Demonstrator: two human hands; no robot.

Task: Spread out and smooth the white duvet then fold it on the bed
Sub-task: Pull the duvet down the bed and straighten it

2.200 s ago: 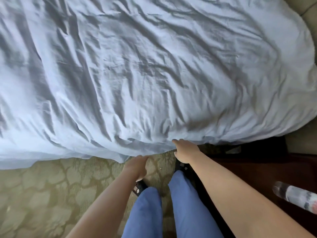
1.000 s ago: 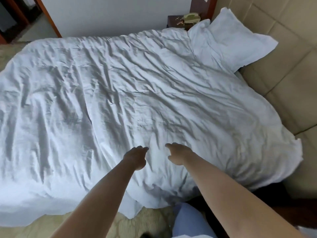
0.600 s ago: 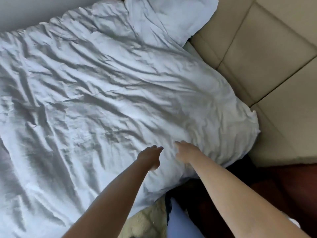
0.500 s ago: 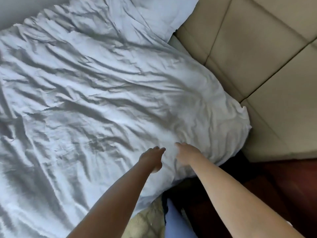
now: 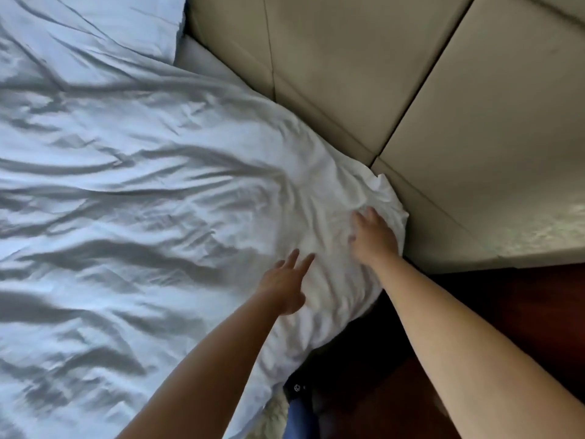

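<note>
Head view: both hands' fingers (straight, gripping nothing) press the wrinkled duvet [image 5: 152, 191].

Just one head-worn cam, looking steeply down and forward. It's close over the rumpled white fabric duvet [image 5: 142, 191], beside the beige padded headboard [image 5: 380, 74].

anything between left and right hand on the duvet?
Nothing but wrinkled white duvet between the left hand and right hand, per the head view.
</note>
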